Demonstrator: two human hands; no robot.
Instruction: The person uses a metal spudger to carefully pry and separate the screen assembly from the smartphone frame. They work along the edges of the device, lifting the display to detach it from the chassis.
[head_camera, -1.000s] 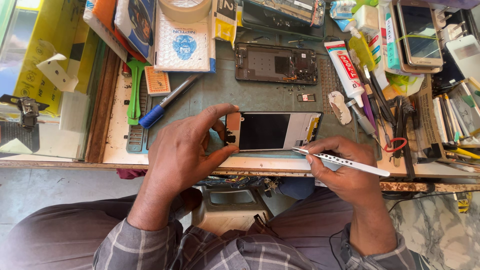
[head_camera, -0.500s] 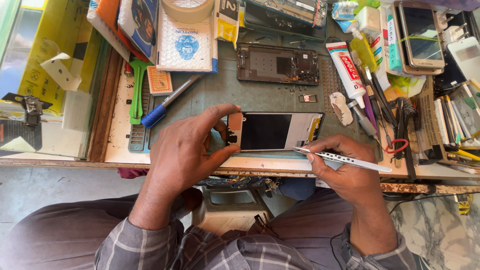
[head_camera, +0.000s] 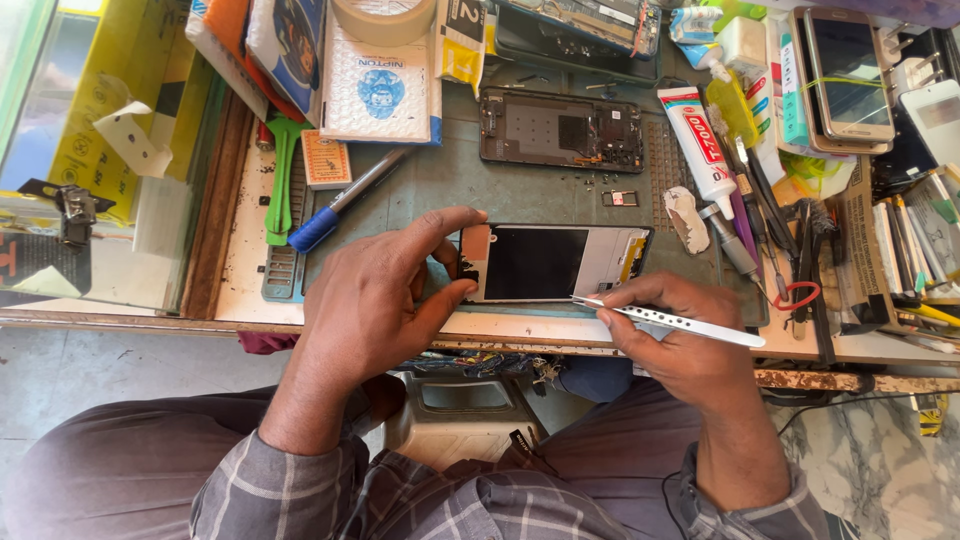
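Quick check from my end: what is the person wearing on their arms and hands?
Both hands are bare: no gloves, rings or watch visible on the left hand or right hand. The sleeves are grey plaid with pale check lines, pushed up above the forearms.

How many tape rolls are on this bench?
1: a tan tape roll at the top edge, resting on a white padded pouch. Clutter could hide others.
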